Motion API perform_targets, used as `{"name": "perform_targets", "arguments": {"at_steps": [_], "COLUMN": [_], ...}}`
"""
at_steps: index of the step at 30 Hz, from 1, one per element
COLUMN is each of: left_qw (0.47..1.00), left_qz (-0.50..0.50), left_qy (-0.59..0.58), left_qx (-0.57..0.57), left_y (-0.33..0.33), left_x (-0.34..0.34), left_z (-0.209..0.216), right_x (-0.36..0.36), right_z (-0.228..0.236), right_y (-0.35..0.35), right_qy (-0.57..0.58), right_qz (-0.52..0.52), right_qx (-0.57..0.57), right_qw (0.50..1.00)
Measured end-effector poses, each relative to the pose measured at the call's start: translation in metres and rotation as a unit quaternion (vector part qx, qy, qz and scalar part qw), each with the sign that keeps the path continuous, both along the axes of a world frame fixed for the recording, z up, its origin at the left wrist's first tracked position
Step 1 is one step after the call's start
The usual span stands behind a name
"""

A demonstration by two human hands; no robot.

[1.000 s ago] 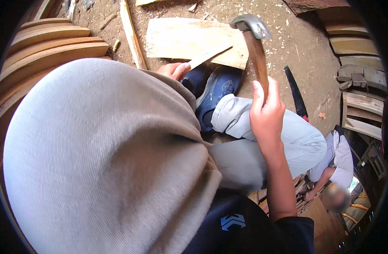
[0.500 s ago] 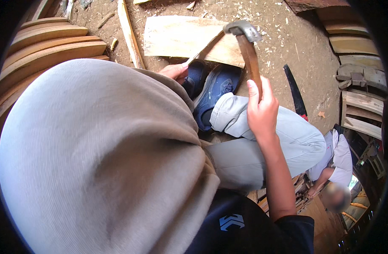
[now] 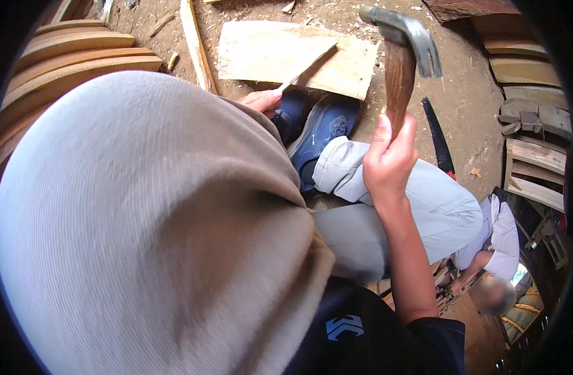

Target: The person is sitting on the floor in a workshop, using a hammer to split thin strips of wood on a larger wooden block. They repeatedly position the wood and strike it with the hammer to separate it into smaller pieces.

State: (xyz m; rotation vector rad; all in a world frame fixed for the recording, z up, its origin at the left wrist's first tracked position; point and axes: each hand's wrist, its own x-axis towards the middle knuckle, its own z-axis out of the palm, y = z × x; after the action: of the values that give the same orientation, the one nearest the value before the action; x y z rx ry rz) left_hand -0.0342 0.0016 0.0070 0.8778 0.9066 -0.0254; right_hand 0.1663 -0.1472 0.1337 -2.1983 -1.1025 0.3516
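Note:
My right hand (image 3: 391, 156) is wrapped around the wooden handle of a claw hammer (image 3: 401, 81), with its metal head raised to the right of a flat wooden board (image 3: 249, 47). My left hand (image 3: 260, 100) pinches one end of a thin pointed strip of wood (image 3: 308, 65), whose far end slants over the board. A gap separates the hammer head from the strip. The board lies on the ground just beyond my blue shoes (image 3: 329, 122). Part of my left hand is hidden behind a large bulge of beige cloth (image 3: 143, 206).
Curved wooden pieces (image 3: 80, 56) are stacked at the left, and more timber (image 3: 527, 69) lines the right. A long stick (image 3: 199, 50) lies left of the board. On the ground at right is a dark saw-like blade (image 3: 436, 134). Another person (image 3: 496, 250) bends at lower right.
My right hand has lifted the hammer up and to the right, away from the strip's tip. My left hand keeps its hold on the strip, nearly still.

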Motion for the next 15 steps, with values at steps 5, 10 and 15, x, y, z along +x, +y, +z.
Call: {"name": "perform_targets", "arguments": {"at_steps": [5,10,15], "left_qw": [1.0,1.0,0.999], "left_qz": [0.008,0.02,0.042], "left_qy": [0.003,-0.008,-0.01], "left_qx": [-0.001,-0.012,-0.017], "left_y": [-0.002,-0.004,-0.004], "left_x": [-0.004,0.001,0.0], "left_z": [-0.006,-0.005,-0.01], "right_x": [0.009,0.001,0.017], "right_z": [-0.012,0.006,-0.002], "right_y": [0.011,0.01,0.002], "right_qy": [-0.005,0.004,0.03], "right_qz": [0.062,-0.002,0.018], "right_qx": [-0.156,-0.063,-0.155], "right_qw": [0.986,0.998,0.987]}}
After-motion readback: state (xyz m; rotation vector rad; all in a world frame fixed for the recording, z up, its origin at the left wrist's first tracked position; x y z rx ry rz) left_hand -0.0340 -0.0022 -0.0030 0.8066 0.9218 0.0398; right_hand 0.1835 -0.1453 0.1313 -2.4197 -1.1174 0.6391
